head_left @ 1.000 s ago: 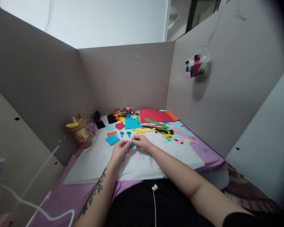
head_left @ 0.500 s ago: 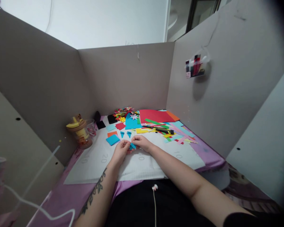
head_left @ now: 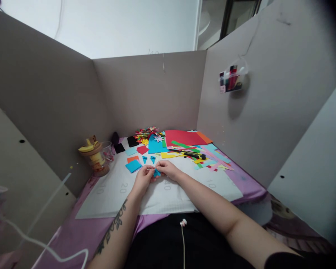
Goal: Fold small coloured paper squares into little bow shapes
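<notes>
My left hand [head_left: 142, 179] and my right hand [head_left: 168, 169] meet over the white cutting mat [head_left: 184, 186], both pinching a small folded blue paper piece [head_left: 156, 172] between their fingertips. Just beyond the hands lie two small folded blue triangles [head_left: 149, 159] and a blue paper square [head_left: 133, 166]. An orange square [head_left: 132, 158] sits beside them.
Coloured paper sheets and strips [head_left: 190, 147] cover the mat's far right, with a yellow-black utility knife [head_left: 192, 153] on them. A pile of folded paper stars [head_left: 147, 133] lies at the back. A jar with a yellow lid [head_left: 93, 157] stands left. Grey cardboard walls surround the desk; a marker holder [head_left: 231, 79] hangs right.
Both hands stay in place on the blue piece; only the fingers shift slightly as they work the fold.
</notes>
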Available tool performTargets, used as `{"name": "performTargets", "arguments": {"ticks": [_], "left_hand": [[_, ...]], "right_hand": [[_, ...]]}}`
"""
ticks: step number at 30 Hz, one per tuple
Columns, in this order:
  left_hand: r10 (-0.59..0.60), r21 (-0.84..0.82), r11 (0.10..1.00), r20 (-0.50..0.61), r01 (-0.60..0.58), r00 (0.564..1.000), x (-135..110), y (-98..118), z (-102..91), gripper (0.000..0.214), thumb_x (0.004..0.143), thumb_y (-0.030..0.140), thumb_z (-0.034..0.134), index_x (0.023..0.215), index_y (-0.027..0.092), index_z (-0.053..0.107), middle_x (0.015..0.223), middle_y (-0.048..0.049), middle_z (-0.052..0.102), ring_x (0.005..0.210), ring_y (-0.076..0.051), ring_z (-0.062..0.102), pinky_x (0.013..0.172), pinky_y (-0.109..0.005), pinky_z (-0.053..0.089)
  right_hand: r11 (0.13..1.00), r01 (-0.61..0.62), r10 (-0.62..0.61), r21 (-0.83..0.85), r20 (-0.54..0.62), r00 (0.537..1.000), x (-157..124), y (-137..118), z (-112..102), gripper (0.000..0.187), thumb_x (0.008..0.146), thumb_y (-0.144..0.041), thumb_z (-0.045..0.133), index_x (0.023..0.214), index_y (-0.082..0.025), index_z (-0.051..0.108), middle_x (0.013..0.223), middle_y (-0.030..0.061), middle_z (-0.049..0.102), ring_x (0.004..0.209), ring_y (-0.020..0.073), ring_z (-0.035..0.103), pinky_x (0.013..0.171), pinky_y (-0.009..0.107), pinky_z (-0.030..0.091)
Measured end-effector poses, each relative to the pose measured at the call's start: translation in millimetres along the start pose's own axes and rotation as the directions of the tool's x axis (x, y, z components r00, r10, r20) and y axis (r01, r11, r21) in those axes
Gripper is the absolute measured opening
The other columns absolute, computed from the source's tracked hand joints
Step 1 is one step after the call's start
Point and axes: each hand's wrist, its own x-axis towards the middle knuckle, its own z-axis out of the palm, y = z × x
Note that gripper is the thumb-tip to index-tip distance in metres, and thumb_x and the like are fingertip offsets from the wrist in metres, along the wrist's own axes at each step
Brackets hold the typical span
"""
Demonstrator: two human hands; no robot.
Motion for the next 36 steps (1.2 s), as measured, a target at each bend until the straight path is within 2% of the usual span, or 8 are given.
{"name": "performTargets", "arguments": {"ticks": [4, 7, 10, 15, 21, 25, 31, 36], "left_hand": [[0.148, 0.185, 0.972, -0.004, -0.145, 0.989, 2.9, -5.4, -2.4, 0.025, 0.074, 0.027, 0.055, 0.097, 0.016, 0.055, 0.076, -0.0036, 0.064, 0.066, -0.015, 0.064, 0.056, -0.023, 0.049], [0.282, 0.408, 0.879, -0.029, -0.246, 0.959, 3.1, -6.8, -3.5, 0.017, 0.072, 0.023, 0.055, 0.087, 0.016, 0.059, 0.081, -0.0041, 0.065, 0.066, -0.014, 0.063, 0.058, -0.023, 0.048], [0.369, 0.573, 0.77, -0.042, -0.281, 0.928, 1.9, -6.1, -4.2, 0.01, 0.073, 0.023, 0.053, 0.076, 0.017, 0.06, 0.072, -0.0011, 0.065, 0.062, -0.013, 0.061, 0.057, -0.022, 0.045], [0.427, 0.71, 0.65, -0.046, -0.271, 0.903, -0.3, -4.2, -5.5, 0.012, 0.075, 0.02, 0.048, 0.074, 0.018, 0.06, 0.065, 0.0004, 0.064, 0.061, -0.014, 0.06, 0.06, -0.024, 0.044], [0.525, 0.764, 0.508, 0.092, -0.398, 0.846, -3.1, -1.7, -4.5, 0.026, 0.074, 0.011, 0.045, 0.09, 0.021, 0.064, 0.093, -0.0036, 0.068, 0.085, -0.017, 0.061, 0.079, -0.028, 0.045], [0.525, 0.754, 0.517, 0.095, -0.406, 0.846, -3.4, -1.7, -4.3, 0.025, 0.072, 0.01, 0.048, 0.084, 0.021, 0.066, 0.087, -0.0046, 0.068, 0.083, -0.019, 0.06, 0.081, -0.03, 0.045], [0.484, 0.644, 0.674, -0.016, -0.361, 0.875, -3.5, -0.1, -4.0, 0.022, 0.07, 0.012, 0.052, 0.08, 0.023, 0.067, 0.086, -0.0046, 0.067, 0.083, -0.021, 0.058, 0.083, -0.031, 0.043], [0.498, 0.654, 0.662, -0.018, -0.366, 0.867, -4.1, 1.5, -3.9, 0.021, 0.071, 0.012, 0.052, 0.081, 0.023, 0.068, 0.085, -0.0042, 0.068, 0.081, -0.02, 0.059, 0.081, -0.03, 0.043]], "right_hand": [[0.999, 0.018, -0.019, -0.027, -0.034, 0.999, 0.2, -1.4, 1.1, 0.017, 0.069, -0.031, 0.06, 0.071, -0.014, 0.055, 0.053, -0.0051, 0.048, 0.043, 0.0055, 0.039, 0.042, 0.018, 0.029], [0.999, 0.026, -0.027, -0.036, -0.005, 1.0, -0.7, -0.9, 3.7, 0.016, 0.069, -0.029, 0.06, 0.072, -0.014, 0.055, 0.054, -0.0045, 0.05, 0.043, 0.0055, 0.04, 0.043, 0.018, 0.03], [0.999, 0.016, -0.016, -0.031, 0.018, 1.0, -1.7, -0.5, 5.8, 0.014, 0.069, -0.028, 0.061, 0.072, -0.014, 0.056, 0.057, -0.0031, 0.053, 0.045, 0.0061, 0.043, 0.044, 0.018, 0.032], [0.997, -0.039, 0.039, -0.069, 0.002, 0.999, -1.4, 0.3, 4.0, 0.013, 0.068, -0.027, 0.06, 0.073, -0.015, 0.057, 0.047, -0.0054, 0.049, 0.04, 0.0064, 0.042, 0.039, 0.017, 0.029], [0.995, -0.053, 0.053, -0.085, -0.009, 0.999, 0.0, 2.2, 1.8, 0.012, 0.067, -0.026, 0.06, 0.071, -0.015, 0.057, 0.044, -0.0066, 0.047, 0.038, 0.006, 0.04, 0.037, 0.017, 0.027], [0.995, -0.057, 0.056, -0.085, -0.009, 0.998, -0.1, 1.2, 1.9, 0.012, 0.066, -0.026, 0.061, 0.07, -0.015, 0.058, 0.044, -0.0064, 0.047, 0.038, 0.0059, 0.04, 0.037, 0.017, 0.026], [0.995, -0.07, 0.069, -0.067, -0.006, 0.998, -0.8, -1.9, 3.4, 0.013, 0.066, -0.026, 0.061, 0.072, -0.015, 0.058, 0.042, -0.0065, 0.047, 0.038, 0.0063, 0.04, 0.038, 0.018, 0.027], [0.996, -0.051, 0.051, -0.079, 0.005, 0.999, -1.3, -1.1, 2.9, 0.013, 0.068, -0.028, 0.06, 0.071, -0.015, 0.057, 0.044, -0.0062, 0.048, 0.039, 0.0063, 0.04, 0.038, 0.018, 0.026]]}}
